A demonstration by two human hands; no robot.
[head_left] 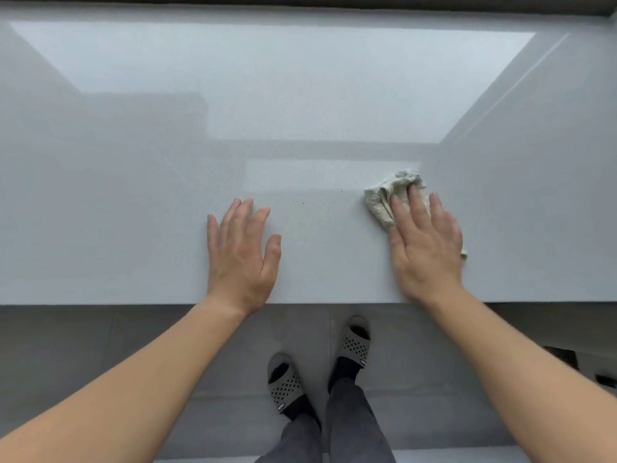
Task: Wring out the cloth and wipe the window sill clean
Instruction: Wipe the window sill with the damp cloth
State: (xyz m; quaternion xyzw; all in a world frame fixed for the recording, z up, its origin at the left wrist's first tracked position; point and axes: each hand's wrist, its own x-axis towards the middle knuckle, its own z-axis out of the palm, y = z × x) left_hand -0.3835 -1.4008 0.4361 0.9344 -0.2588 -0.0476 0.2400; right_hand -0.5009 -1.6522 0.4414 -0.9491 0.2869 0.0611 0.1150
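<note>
A wide, glossy pale grey window sill fills the upper part of the view. A crumpled pale green cloth lies on it right of centre. My right hand presses flat on the cloth, fingers spread over its near part, slightly blurred. A small corner of cloth pokes out at the hand's right side. My left hand rests flat on the bare sill left of centre, palm down, fingers apart, holding nothing. Small dark specks dot the sill between the two hands.
The sill's front edge runs across the view below the hands. Beneath it is a grey tiled floor with my feet in patterned slippers. A dark window frame borders the sill's far side.
</note>
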